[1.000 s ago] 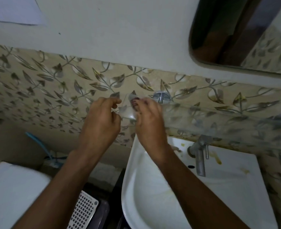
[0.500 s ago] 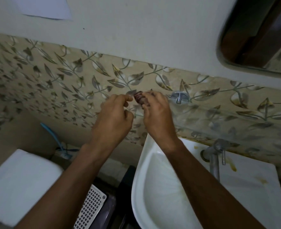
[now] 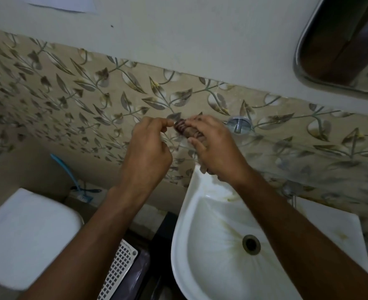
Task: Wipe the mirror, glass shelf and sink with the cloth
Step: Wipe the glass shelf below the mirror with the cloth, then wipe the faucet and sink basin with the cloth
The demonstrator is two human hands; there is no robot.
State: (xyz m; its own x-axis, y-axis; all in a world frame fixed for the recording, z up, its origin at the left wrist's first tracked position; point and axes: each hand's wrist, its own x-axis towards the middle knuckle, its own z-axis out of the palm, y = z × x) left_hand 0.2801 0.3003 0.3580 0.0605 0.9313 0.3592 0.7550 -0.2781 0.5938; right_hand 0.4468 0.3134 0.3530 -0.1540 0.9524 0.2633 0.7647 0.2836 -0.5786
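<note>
Hands [image 3: 178, 146] lower since; curled on cloth [image 3: 186, 129]

right hand [image 3: 216, 146] gripping cloth [image 3: 186, 131], sink [image 3: 202, 269]

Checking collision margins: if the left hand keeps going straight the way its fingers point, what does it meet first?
The left hand points up-right at the small brown ridged object held in the right hand; that comes first, almost touching already. Behind it lies the beige leaf-patterned wall tile. Depth is unclear.

leaf-patterned wall tiles [image 3: 74, 98], dim light
</note>
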